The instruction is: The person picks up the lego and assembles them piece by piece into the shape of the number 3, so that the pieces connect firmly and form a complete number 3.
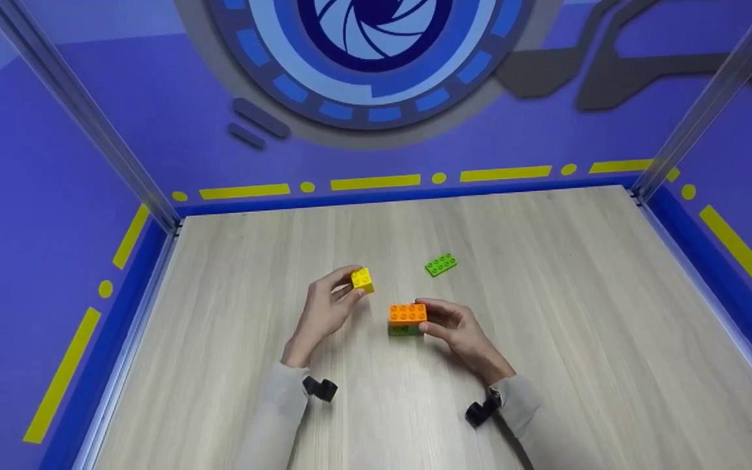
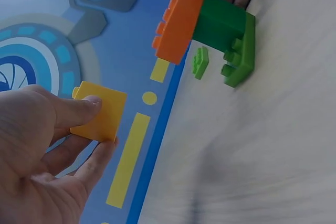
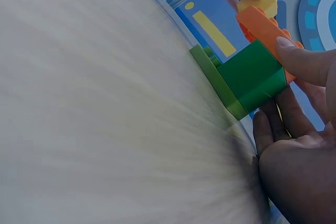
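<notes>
My left hand (image 1: 328,307) pinches a yellow toy brick (image 1: 362,280) between thumb and fingers, studs up, above the table. Close by on the right, my right hand (image 1: 461,331) grips a stack of toy bricks at its right end. An orange brick (image 1: 408,314) tops that stack. Below it sits a dark green brick (image 2: 219,22), set on a light green plate (image 2: 242,51) whose studs stick out at one end. In the right wrist view the dark green brick (image 3: 253,77) lies under the thumb side. The yellow brick is apart from the stack.
Beyond the hands, a loose light green plate (image 1: 441,264) with studs lies on the wooden table (image 1: 546,274). Blue printed panels (image 1: 376,153) wall the table at the back and both sides, with metal posts (image 1: 82,111) at the corners.
</notes>
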`<state>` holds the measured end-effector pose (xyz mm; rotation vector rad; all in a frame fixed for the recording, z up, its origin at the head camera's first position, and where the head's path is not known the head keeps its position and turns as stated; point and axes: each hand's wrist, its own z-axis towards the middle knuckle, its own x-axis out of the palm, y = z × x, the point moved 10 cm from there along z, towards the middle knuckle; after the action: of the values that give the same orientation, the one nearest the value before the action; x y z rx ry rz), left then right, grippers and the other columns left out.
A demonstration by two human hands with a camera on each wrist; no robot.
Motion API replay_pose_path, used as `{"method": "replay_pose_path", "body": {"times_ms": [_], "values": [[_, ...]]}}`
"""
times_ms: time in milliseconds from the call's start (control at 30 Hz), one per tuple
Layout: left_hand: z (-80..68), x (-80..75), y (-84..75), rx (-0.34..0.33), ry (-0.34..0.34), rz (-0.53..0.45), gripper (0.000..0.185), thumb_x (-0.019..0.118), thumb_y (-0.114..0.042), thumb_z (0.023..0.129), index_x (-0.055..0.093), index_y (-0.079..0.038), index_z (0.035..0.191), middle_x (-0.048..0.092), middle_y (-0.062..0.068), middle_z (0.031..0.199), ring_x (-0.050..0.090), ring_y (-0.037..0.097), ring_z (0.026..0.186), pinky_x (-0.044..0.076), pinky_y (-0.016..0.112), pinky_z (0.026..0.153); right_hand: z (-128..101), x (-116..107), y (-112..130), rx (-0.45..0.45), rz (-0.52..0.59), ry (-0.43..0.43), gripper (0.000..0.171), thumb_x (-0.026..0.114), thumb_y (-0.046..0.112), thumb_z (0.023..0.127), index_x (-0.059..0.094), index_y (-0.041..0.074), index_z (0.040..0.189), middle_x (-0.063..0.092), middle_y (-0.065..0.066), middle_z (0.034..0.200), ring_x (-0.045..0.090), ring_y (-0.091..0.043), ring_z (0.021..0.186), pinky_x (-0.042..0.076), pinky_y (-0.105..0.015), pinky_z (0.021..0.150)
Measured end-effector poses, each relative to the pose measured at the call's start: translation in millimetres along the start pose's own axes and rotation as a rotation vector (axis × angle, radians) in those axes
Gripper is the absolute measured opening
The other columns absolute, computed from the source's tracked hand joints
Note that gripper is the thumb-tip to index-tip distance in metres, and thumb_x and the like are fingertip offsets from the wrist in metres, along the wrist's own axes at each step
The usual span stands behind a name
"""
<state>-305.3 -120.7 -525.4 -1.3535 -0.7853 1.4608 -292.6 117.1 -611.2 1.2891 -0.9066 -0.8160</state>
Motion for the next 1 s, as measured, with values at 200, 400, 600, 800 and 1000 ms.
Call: {"method": "replay_pose_path", "body": {"times_ms": [200, 400, 600, 800, 1000], "values": [[1.3, -0.3, -13.6, 0.034, 0.005, 0.016, 0.045, 0.071, -0.004, 0.102, 0.063, -0.008, 0.146, 0.065, 0.013, 0.142, 0.064, 0.033, 0.133, 0.054, 0.033, 0.111, 1.9, -0.6, -0.2, -0.006, 0.008, -0.01, 0.057, 0.077, 0.008, 0.098, 0.056, -0.007, 0.149, 0.062, -0.018, 0.149, 0.065, -0.014, 0.131, 0.052, -0.026, 0.113], [0.9, 3.3, -26.5, 0.066, 0.017, 0.013, 0.047, 0.07, -0.003, 0.102, 0.061, -0.006, 0.149, 0.064, 0.012, 0.144, 0.064, 0.033, 0.134, 0.054, 0.033, 0.11, 2.0, 0.2, -0.6, 0.003, 0.02, -0.01, 0.06, 0.078, 0.008, 0.098, 0.053, -0.01, 0.15, 0.062, -0.018, 0.149, 0.066, -0.015, 0.129, 0.053, -0.026, 0.111], [1.2, 11.0, -36.6, 0.093, 0.029, 0.009, 0.049, 0.071, -0.004, 0.103, 0.059, -0.003, 0.15, 0.064, 0.014, 0.146, 0.064, 0.033, 0.134, 0.055, 0.034, 0.11, 1.5, -0.4, 0.2, 0.022, 0.019, -0.028, 0.059, 0.079, 0.008, 0.097, 0.056, -0.007, 0.148, 0.063, -0.019, 0.147, 0.066, -0.017, 0.128, 0.054, -0.027, 0.11], [0.2, 23.5, -41.8, 0.108, 0.052, -0.002, 0.05, 0.07, -0.003, 0.102, 0.059, -0.005, 0.15, 0.063, 0.015, 0.146, 0.065, 0.032, 0.133, 0.055, 0.032, 0.11, 0.2, 0.0, 1.7, 0.004, 0.007, -0.013, 0.059, 0.078, 0.008, 0.098, 0.054, -0.009, 0.149, 0.061, -0.025, 0.148, 0.066, -0.017, 0.129, 0.054, -0.027, 0.11], [-1.1, 33.3, -45.4, 0.12, 0.069, -0.01, 0.048, 0.071, -0.004, 0.102, 0.059, -0.005, 0.15, 0.063, 0.014, 0.148, 0.065, 0.032, 0.133, 0.055, 0.034, 0.11, -0.6, -0.1, 1.7, -0.005, -0.003, -0.002, 0.058, 0.077, 0.008, 0.098, 0.054, -0.009, 0.149, 0.061, -0.024, 0.148, 0.065, -0.019, 0.13, 0.054, -0.027, 0.111]]}}
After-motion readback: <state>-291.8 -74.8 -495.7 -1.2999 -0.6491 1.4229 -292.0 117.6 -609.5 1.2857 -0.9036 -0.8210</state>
